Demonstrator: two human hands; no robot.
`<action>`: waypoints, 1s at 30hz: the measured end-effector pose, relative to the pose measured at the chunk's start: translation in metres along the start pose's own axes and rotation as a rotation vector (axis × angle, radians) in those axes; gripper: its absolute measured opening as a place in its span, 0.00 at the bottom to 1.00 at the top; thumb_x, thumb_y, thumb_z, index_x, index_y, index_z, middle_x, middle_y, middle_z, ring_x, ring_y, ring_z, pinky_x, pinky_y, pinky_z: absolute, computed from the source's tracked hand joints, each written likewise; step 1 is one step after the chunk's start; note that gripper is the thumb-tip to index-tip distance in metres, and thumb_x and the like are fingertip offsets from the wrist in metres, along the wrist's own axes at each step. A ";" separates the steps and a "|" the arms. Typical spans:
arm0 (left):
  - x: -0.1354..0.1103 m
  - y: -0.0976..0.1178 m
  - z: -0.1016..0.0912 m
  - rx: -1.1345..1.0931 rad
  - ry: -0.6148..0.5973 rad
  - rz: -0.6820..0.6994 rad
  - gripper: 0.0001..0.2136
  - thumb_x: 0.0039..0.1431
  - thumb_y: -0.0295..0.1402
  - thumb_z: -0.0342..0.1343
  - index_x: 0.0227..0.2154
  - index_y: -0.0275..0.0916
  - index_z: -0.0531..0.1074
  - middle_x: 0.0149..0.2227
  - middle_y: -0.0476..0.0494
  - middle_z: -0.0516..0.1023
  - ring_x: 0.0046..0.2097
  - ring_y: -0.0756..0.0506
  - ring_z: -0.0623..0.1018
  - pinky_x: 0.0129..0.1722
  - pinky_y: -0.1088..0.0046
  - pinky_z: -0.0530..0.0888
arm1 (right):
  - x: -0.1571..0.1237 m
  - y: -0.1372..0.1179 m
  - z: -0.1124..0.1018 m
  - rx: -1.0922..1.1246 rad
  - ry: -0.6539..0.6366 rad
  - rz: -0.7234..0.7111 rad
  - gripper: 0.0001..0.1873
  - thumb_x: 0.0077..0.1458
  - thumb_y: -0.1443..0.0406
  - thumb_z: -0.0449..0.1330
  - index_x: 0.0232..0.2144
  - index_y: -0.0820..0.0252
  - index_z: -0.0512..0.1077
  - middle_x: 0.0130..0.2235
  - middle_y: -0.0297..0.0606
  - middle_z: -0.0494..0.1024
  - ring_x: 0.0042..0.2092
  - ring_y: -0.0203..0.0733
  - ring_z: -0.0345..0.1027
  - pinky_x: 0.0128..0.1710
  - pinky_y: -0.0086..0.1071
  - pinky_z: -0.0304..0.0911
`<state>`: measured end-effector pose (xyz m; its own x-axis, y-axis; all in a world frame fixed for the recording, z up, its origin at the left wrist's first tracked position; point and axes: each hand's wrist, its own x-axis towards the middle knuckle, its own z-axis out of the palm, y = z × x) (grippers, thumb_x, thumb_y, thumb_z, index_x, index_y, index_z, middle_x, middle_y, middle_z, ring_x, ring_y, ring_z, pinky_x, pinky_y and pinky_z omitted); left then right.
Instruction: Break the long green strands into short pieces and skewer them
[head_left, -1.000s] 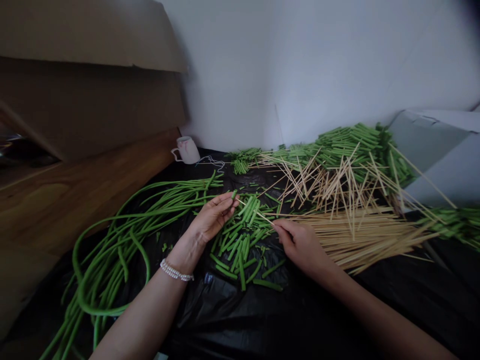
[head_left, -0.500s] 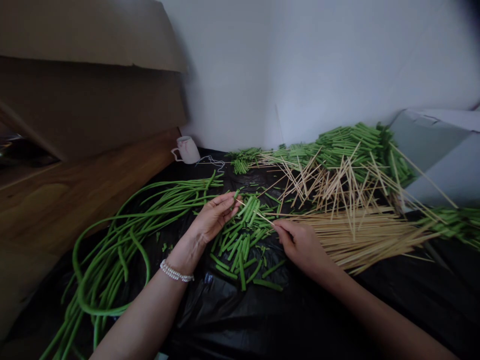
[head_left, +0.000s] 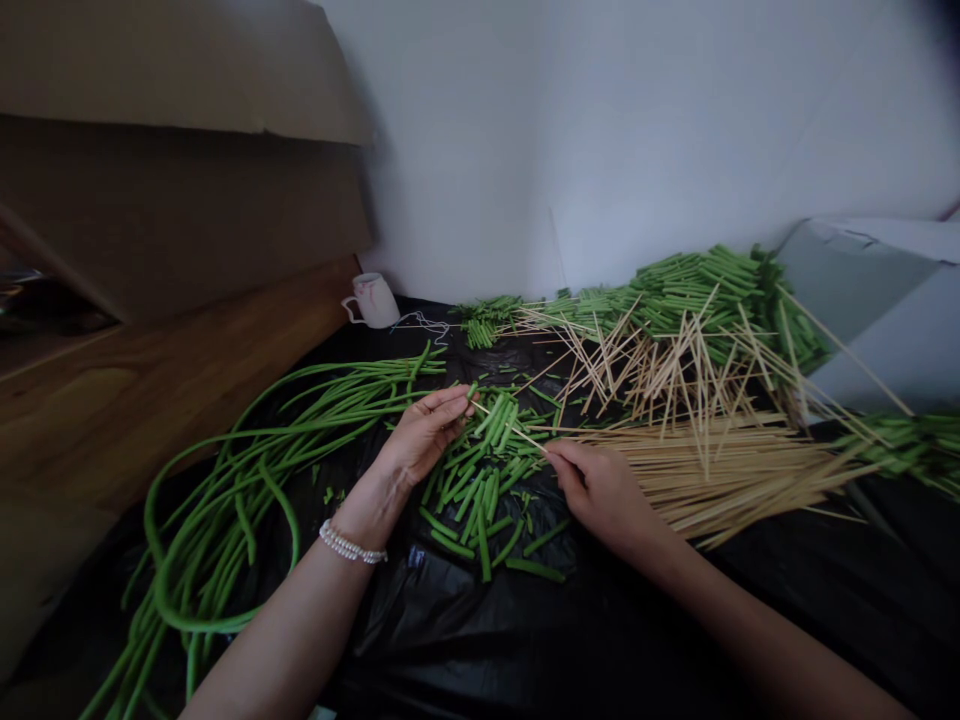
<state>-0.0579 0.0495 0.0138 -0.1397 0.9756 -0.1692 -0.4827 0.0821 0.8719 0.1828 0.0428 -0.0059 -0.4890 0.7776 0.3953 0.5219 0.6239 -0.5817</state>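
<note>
My left hand (head_left: 424, 435) pinches a short green bean piece (head_left: 470, 391) at its fingertips. My right hand (head_left: 600, 490) is closed on a thin wooden skewer (head_left: 514, 428) whose tip points at that piece. Below and between both hands lies a pile of cut bean pieces (head_left: 480, 480) on black plastic sheeting (head_left: 480, 640). A spread of loose skewers (head_left: 697, 460) lies just right of my right hand.
Long uncut green beans (head_left: 225, 480) sprawl at the left. Skewered bean bundles (head_left: 697, 290) are stacked along the back wall. A white mug (head_left: 373, 299) stands at the back left beside a wooden board (head_left: 150, 400). Cardboard (head_left: 172, 150) leans at upper left; a grey box (head_left: 877, 300) sits right.
Almost nothing has moved; the skewer tip and the bean piece stay close together, and my left fingers have shifted only slightly.
</note>
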 end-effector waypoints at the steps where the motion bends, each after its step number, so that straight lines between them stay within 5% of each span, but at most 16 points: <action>1: 0.000 0.000 0.000 0.014 0.006 0.013 0.12 0.44 0.23 0.68 0.35 0.33 0.79 0.37 0.41 0.82 0.33 0.53 0.78 0.36 0.80 0.74 | 0.000 0.000 0.000 -0.001 -0.001 0.001 0.14 0.63 0.65 0.49 0.31 0.58 0.73 0.32 0.37 0.80 0.33 0.41 0.73 0.35 0.32 0.61; 11: 0.000 -0.006 0.000 0.122 0.004 0.072 0.16 0.39 0.28 0.71 0.34 0.33 0.79 0.33 0.43 0.82 0.34 0.52 0.78 0.39 0.78 0.73 | -0.001 -0.001 0.003 -0.014 0.009 -0.007 0.14 0.62 0.66 0.49 0.33 0.58 0.74 0.31 0.37 0.79 0.32 0.40 0.73 0.33 0.31 0.60; 16: 0.000 -0.004 0.000 0.077 -0.004 0.004 0.14 0.39 0.30 0.72 0.31 0.33 0.79 0.31 0.45 0.80 0.30 0.54 0.76 0.31 0.82 0.71 | -0.002 -0.002 0.003 0.006 0.069 -0.023 0.13 0.62 0.66 0.50 0.33 0.57 0.74 0.31 0.37 0.79 0.31 0.39 0.72 0.33 0.30 0.61; 30: 0.001 -0.004 0.000 0.055 -0.020 -0.073 0.09 0.39 0.25 0.71 0.26 0.32 0.79 0.25 0.48 0.77 0.26 0.56 0.72 0.28 0.83 0.70 | -0.002 -0.004 0.003 0.019 0.044 -0.034 0.15 0.62 0.67 0.49 0.29 0.58 0.73 0.29 0.37 0.78 0.31 0.39 0.71 0.33 0.30 0.60</action>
<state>-0.0563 0.0497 0.0096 -0.0881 0.9704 -0.2249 -0.4430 0.1640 0.8814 0.1796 0.0388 -0.0067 -0.4747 0.7587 0.4461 0.4920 0.6490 -0.5803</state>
